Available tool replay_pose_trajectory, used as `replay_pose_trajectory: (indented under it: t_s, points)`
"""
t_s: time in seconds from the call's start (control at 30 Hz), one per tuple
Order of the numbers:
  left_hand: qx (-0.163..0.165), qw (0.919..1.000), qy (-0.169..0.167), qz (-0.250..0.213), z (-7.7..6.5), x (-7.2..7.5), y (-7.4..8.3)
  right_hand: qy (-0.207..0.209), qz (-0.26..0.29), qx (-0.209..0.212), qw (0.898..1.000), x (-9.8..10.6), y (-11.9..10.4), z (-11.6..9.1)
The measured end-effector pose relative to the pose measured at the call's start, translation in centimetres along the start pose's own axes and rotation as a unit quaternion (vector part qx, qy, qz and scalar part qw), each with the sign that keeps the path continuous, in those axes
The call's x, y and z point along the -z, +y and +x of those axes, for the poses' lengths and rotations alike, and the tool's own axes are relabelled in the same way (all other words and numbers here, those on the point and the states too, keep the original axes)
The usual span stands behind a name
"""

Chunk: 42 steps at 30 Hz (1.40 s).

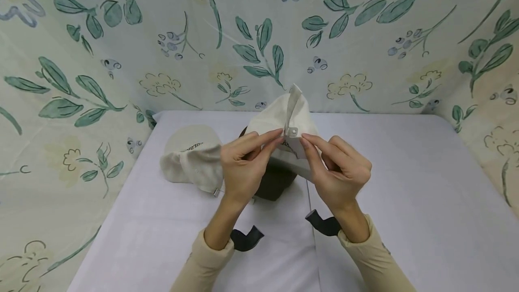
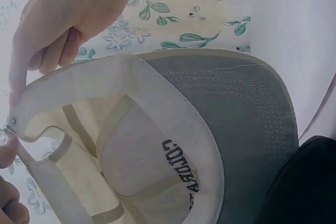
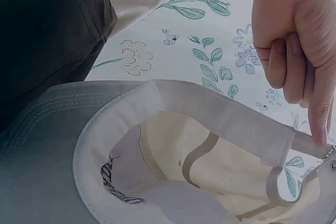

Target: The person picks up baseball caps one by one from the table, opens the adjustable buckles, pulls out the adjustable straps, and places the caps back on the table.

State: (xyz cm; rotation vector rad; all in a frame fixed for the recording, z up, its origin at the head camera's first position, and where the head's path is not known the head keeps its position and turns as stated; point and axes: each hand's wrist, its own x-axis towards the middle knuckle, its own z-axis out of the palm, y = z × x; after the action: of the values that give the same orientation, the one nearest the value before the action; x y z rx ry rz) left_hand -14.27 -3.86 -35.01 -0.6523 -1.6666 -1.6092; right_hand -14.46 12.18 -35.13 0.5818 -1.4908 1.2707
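A cream baseball cap (image 1: 267,111) is held up in front of me, its underside and inside turned to the wrist cameras. My left hand (image 1: 245,163) pinches the back strap at a small metal buckle (image 1: 291,131) between thumb and forefinger. On the other side of the buckle, my right hand (image 1: 340,166) pinches the strap band the same way. The left wrist view shows the grey underside of the brim (image 2: 241,114), with dark lettering on the inner front. In the right wrist view, the strap end (image 3: 310,145) meets the right fingertip.
Behind the held cap, a dark brown cap (image 1: 277,181) lies on the white-covered table (image 1: 405,193). A light beige cap (image 1: 190,161) with dark lettering lies left of it. Black curved pieces (image 1: 247,239) stick out by both wrists. Floral cloth (image 1: 259,35) hangs behind the table.
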Motion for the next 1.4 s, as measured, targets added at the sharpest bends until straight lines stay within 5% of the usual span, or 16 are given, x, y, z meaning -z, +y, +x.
replay_pose_trajectory:
  t_s: [0.27, 0.57, 0.83, 1.4]
  points:
    - [-0.003, 0.9999, -0.003, -0.015, 0.0, 0.0, -0.4, -0.009, 0.003, -0.005, 1.0, 0.2, 0.0, 0.0]
    - [-0.099, 0.9947, 0.019, 0.021, 0.1, 0.0, -0.1, -0.015, 0.006, 0.062, 0.998, 0.1, 0.0, -0.4]
    - [-0.121, 0.9918, 0.027, 0.03, 0.1, 0.0, 0.4, 0.001, -0.01, 0.151, 0.989, -0.6, -0.2, -0.7]
    - [-0.13, 0.9911, 0.023, 0.018, -0.1, -0.1, 0.5, -0.005, -0.028, 0.175, 0.984, -1.0, 0.1, -0.9]
